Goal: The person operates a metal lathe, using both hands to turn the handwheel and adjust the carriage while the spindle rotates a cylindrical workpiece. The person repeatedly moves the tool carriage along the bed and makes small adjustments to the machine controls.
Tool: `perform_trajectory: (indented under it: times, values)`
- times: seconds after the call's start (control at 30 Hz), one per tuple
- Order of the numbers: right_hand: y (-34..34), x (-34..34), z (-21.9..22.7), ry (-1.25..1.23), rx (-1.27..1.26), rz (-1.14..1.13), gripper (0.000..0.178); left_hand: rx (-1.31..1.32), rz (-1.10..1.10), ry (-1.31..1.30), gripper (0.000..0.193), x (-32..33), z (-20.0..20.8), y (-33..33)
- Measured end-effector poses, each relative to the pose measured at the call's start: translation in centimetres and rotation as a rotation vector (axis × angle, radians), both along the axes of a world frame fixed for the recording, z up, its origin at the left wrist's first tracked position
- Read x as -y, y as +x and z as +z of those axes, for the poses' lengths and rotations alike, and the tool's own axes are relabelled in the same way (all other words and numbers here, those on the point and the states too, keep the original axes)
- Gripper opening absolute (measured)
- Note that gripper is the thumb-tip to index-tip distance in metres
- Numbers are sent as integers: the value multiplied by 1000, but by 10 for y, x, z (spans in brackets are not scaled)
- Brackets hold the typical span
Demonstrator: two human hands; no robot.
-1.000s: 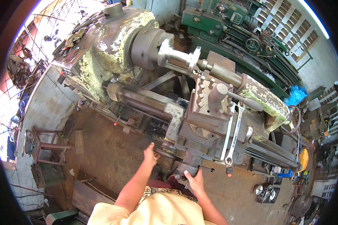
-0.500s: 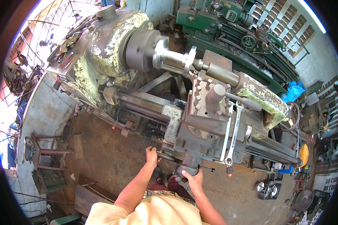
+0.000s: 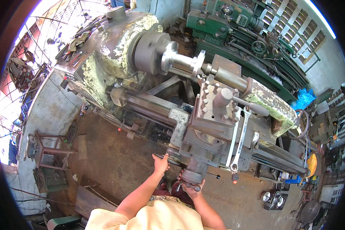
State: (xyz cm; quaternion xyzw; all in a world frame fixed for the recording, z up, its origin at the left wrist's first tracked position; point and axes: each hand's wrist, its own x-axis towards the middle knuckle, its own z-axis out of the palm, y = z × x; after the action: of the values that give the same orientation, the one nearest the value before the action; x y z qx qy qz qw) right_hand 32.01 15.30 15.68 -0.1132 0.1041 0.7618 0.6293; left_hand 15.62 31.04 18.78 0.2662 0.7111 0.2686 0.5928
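Note:
A worn lathe fills the middle, with its chuck [image 3: 152,53] at the head end and a shiny flanged metal workpiece [image 3: 183,60] between the chuck and the tailstock [image 3: 270,97]. The tool post [image 3: 214,103], with a stubby lever on top, stands below the workpiece. Low on the carriage, my left hand [image 3: 161,165] is closed round a dark bar handle [image 3: 174,162], whose end sticks out past the fingers. My right hand [image 3: 191,188] curls from below round the crank handle [image 3: 196,187] under the cross-slide's round collar [image 3: 192,175]; some fingers are hidden.
Two wrenches [image 3: 240,142] lean on the carriage beside the tool post. A second, green lathe [image 3: 234,42] stands behind. On the left are a wooden stool frame [image 3: 55,150] and a metal trough [image 3: 94,199]; a blue plastic bag [image 3: 303,99] lies at the far right.
My right hand has gone from the top of the crank to its underside, and the crank has turned. The left hand has shifted its hold on the bar. The whole view has moved slightly.

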Motion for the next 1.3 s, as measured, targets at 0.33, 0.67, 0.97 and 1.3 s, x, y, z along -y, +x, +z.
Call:
perform_trajectory:
  times: [0.33,0.67,0.97,1.3]
  values:
    - [67,43,-9,-393,574,-60,44,-85,-20,-60,90,-17,-27,-2]
    - [127,53,-47,-999,1147,-420,22,34,-16,-64,74,-4,-8,5]
    - [164,37,-114,-922,1356,-185,18,-194,-198,-17,121,-5,-1,-5]
    - [156,28,-148,-1060,1407,-210,19,-508,-609,130,134,11,15,4]
